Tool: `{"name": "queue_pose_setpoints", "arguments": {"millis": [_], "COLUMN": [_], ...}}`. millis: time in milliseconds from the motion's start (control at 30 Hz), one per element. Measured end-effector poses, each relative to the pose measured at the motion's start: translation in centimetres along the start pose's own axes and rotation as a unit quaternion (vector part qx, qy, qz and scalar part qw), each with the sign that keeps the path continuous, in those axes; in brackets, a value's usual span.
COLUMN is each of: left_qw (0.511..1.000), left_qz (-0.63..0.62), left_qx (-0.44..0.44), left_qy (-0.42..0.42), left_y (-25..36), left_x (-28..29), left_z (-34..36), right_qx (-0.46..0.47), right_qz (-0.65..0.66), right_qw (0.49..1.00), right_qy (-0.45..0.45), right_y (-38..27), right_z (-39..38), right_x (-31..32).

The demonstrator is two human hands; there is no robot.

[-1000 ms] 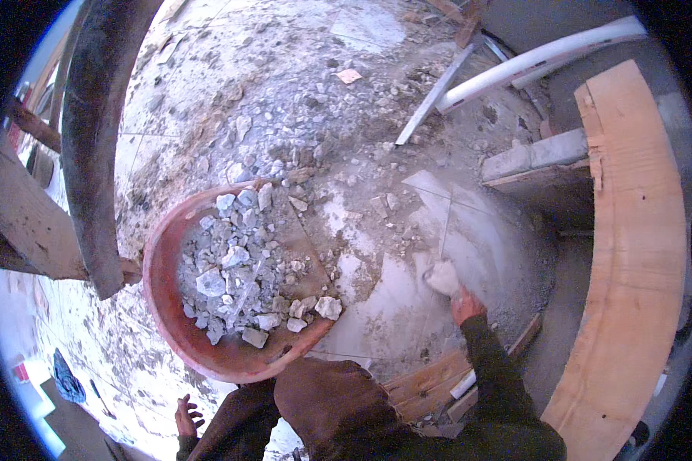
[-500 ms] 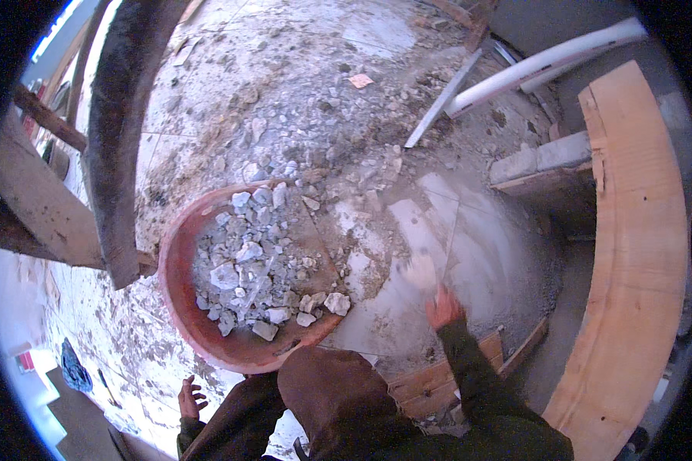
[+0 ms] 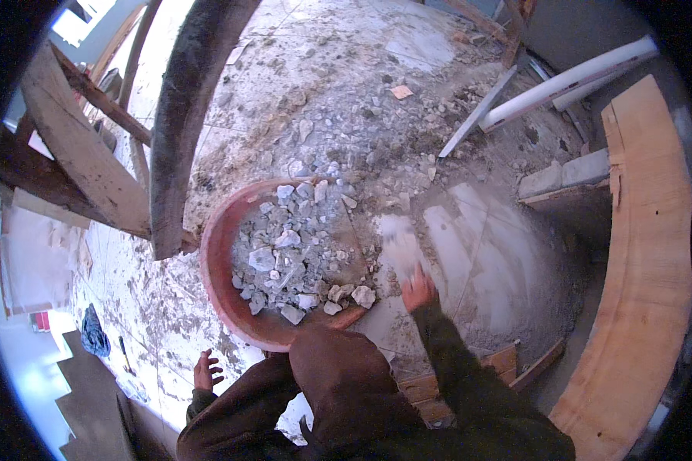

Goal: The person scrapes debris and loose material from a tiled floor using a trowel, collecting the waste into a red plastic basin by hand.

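Observation:
My right hand (image 3: 418,290) is closed and reaches forward over the dusty floor. Beyond its fingers shows a pale, flat tool (image 3: 398,244), smeared by motion; its kind cannot be made out. Light wiped streaks (image 3: 480,238) cross the floor to its right. Left of this hand lies a round reddish tub (image 3: 221,300), its right side low and heaped with grey dust and broken lumps of rubble (image 3: 287,239). Off to the left, my left hand (image 3: 206,372) hangs beside my knee, fingers apart, with nothing in it.
Wooden beams (image 3: 92,154) stand at the left, one close to the tub. A curved-looking plank (image 3: 653,230) borders the right side. White pipes (image 3: 569,83) and a pale strip (image 3: 477,113) lie at the far right. Loose debris (image 3: 338,115) covers the floor behind the tub.
My right hand and the pale tool have moved left, closer to the tub's open side. The whole view has shifted, with the scene sliding right. My left hand stays open.

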State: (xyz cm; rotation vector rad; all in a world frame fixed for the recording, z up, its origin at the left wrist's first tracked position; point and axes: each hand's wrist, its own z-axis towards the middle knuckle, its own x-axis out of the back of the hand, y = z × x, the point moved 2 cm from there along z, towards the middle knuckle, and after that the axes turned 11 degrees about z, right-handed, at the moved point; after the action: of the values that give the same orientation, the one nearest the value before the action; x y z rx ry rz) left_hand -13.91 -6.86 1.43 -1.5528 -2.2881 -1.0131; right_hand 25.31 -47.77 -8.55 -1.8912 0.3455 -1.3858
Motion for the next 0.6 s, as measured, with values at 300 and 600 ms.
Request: {"name": "queue_pose_setpoints", "arguments": {"millis": [300, 600], "left_qw": [0.999, 0.995], "left_qz": [-0.026, -0.082], "left_qx": [0.018, -0.065], "left_qy": [0.004, 0.004], "left_y": [-0.2, 7.3], "left_x": [-0.4, -6.9], "left_z": [-3.1, 7.4], "right_qx": [-0.189, -0.136], "right_qz": [0.068, -0.038], "right_qw": [0.979, 0.986], "right_qy": [-0.035, -0.091], "right_y": [1.1, 0.8], "right_z": [-9.8, 0.1], "right_x": [-5.2, -0.1]}}
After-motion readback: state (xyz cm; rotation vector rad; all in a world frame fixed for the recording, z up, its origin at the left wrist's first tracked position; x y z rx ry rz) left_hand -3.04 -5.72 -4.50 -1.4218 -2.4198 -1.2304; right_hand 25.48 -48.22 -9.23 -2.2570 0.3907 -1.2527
